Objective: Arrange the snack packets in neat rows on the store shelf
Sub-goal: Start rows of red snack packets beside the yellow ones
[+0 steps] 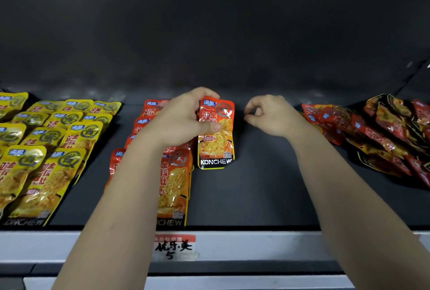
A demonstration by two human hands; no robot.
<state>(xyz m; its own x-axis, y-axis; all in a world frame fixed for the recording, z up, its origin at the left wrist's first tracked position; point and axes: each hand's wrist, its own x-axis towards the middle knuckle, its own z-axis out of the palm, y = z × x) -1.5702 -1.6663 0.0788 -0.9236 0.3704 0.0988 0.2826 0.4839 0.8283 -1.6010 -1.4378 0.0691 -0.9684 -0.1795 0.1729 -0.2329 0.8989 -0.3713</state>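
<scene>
My left hand [183, 117] grips an orange packet [216, 140] by its upper left side, thumb across its front. This packet lies flat on the dark shelf [256, 185], just right of two rows of orange packets [173, 187] that my left arm partly hides. My right hand [270, 115] hovers to the right of the held packet, fingers curled loosely with nothing in them. A loose heap of dark red packets [377, 133] lies at the right end of the shelf.
Yellow packets [46, 150] lie in overlapping rows at the left. A handwritten price tag [174, 246] is stuck on the grey front rail [256, 243]. Bare shelf shows between the orange rows and the red heap. The dark back wall rises behind.
</scene>
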